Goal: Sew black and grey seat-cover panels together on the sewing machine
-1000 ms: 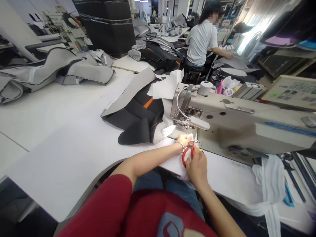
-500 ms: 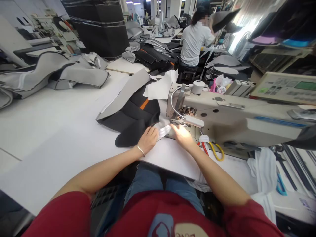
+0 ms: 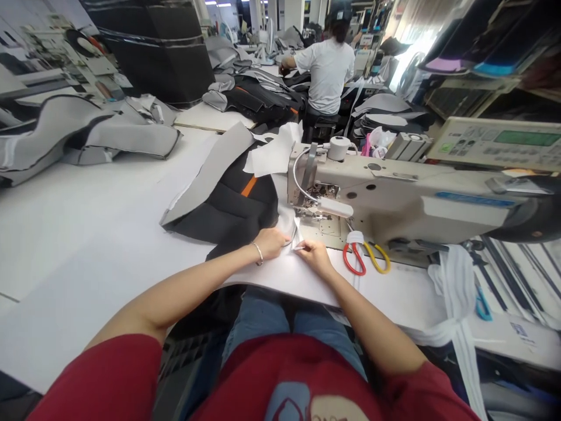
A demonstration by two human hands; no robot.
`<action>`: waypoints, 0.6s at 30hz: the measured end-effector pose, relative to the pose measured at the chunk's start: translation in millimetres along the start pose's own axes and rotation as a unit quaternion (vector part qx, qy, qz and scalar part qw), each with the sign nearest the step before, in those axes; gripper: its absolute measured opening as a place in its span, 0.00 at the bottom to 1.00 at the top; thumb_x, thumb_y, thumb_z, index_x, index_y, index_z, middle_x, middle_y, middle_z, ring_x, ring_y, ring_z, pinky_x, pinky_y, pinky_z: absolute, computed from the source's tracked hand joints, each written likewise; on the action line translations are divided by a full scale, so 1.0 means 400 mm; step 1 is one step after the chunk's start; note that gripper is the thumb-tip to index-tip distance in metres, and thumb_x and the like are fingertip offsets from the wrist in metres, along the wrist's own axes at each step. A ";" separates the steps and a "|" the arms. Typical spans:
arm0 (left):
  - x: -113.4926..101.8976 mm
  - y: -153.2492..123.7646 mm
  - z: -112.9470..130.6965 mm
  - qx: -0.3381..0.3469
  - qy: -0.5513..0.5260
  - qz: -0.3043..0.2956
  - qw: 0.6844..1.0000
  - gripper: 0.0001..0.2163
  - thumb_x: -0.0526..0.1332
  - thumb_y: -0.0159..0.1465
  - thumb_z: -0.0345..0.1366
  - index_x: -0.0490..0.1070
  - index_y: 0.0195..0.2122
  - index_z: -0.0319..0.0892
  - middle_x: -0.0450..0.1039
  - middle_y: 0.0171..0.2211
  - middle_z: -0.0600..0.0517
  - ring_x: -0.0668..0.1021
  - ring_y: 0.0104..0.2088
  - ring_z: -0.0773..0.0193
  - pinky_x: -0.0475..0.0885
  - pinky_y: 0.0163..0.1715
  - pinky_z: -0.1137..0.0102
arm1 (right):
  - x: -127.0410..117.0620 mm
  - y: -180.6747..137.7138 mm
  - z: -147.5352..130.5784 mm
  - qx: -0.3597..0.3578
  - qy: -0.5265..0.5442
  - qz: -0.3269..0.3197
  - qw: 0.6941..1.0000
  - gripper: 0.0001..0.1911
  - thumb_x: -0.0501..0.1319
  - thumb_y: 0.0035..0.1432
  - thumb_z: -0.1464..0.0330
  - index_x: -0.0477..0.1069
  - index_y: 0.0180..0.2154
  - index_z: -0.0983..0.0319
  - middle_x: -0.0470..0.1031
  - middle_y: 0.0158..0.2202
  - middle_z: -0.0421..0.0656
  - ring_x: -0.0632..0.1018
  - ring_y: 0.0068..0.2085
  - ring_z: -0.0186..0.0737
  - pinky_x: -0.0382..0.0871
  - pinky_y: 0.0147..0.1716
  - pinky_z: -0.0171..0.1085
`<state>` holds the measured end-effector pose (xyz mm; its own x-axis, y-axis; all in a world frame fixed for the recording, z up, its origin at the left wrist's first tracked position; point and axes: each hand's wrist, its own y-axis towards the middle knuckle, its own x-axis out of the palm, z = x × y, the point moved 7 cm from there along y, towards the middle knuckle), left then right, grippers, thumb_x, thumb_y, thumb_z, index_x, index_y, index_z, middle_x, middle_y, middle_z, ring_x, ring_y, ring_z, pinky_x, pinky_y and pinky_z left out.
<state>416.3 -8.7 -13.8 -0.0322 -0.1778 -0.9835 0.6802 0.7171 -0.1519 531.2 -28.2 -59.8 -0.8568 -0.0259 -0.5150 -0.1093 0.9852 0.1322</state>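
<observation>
A padded black-and-grey fabric piece [image 3: 219, 207] with an orange stripe lies left of the sewing machine [image 3: 372, 193]. At its near right edge, my left hand [image 3: 272, 242] is closed, fingers pinching the fabric border. A white strip [image 3: 297, 234] stands up folded between my hands, just in front of the needle area. My right hand [image 3: 316, 257] pinches the strip's near end between thumb and fingers. The needle and presser foot are partly hidden by the machine's lamp [image 3: 335, 207]. Scissors with one red handle [image 3: 354, 260] and one yellow handle [image 3: 377, 258] lie right of my right hand.
Grey fabric pieces [image 3: 123, 137] lie on the white table [image 3: 79, 234] at left. A control panel [image 3: 499, 140] tops the machine. White striped webbing [image 3: 458, 292] hangs over the right edge near blue-handled scissors [image 3: 483, 304]. A person in a white shirt [image 3: 329, 76] sits ahead.
Both hands have drawn closer together and away from the needle area, my right hand nearer to me. The white strip, flat before, is now folded upward. The co-worker has turned and lowered a fabric piece.
</observation>
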 end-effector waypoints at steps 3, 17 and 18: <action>0.017 -0.004 0.039 -0.028 0.004 0.018 0.999 0.10 0.52 0.54 0.27 0.71 0.32 0.44 0.71 0.31 0.50 0.71 0.34 0.64 0.64 0.28 0.74 | 0.004 -0.005 0.010 -0.011 0.024 -0.004 1.000 0.04 0.59 0.45 0.71 0.72 0.24 0.62 0.74 0.24 0.39 0.71 0.25 0.33 0.62 0.28 0.30; 0.029 0.042 0.002 0.008 -0.016 -0.048 0.999 0.10 0.54 0.52 0.31 0.72 0.31 0.50 0.73 0.29 0.55 0.73 0.34 0.64 0.64 0.29 0.74 | 0.025 0.004 -0.015 -0.001 -0.069 -0.028 0.997 0.04 0.60 0.46 0.71 0.74 0.25 0.59 0.75 0.26 0.38 0.72 0.27 0.32 0.59 0.35 0.33; 0.030 0.043 0.004 0.011 -0.014 -0.054 0.998 0.11 0.54 0.52 0.31 0.72 0.32 0.50 0.73 0.29 0.55 0.73 0.34 0.64 0.64 0.29 0.74 | 0.024 0.005 -0.017 -0.010 -0.057 -0.046 0.997 0.05 0.59 0.46 0.72 0.74 0.26 0.59 0.75 0.26 0.38 0.72 0.27 0.32 0.59 0.35 0.33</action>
<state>428.8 0.2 -27.9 -0.0857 -0.2720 -0.9585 0.6897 0.6780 -0.2540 519.3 -27.5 -59.0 -0.7801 -0.0951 -0.6183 -0.1961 0.9757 0.0973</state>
